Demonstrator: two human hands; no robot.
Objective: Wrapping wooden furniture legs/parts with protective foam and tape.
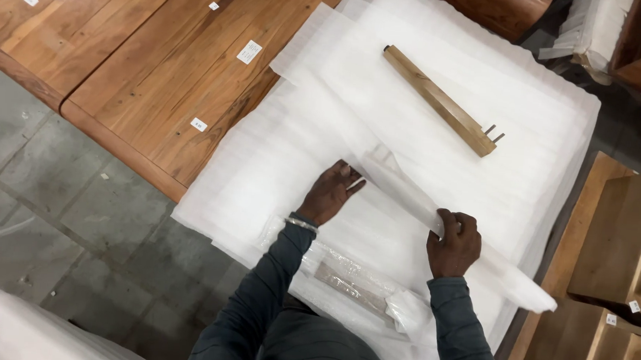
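I count two hands at work. My left hand (331, 192) lies flat and open, fingers spread, pressing on a long thing rolled up in thin white foam wrap (443, 232). My right hand (454, 244) is curled shut around that same roll, near its middle. The roll sits in the middle of the stack of white foam sheets (278, 148), and its long side runs from about 10 o'clock down to 4 o'clock. I see one bare brown wooden leg with two metal pins at its end (440, 100), up at 12 o'clock, well apart from my hands and pointing the same slanted way. One more long piece in clear plastic wrap (351, 282) lies at 6 o'clock, close to my body. Two brown wooden tabletops (121, 49) sit at 10 o'clock.
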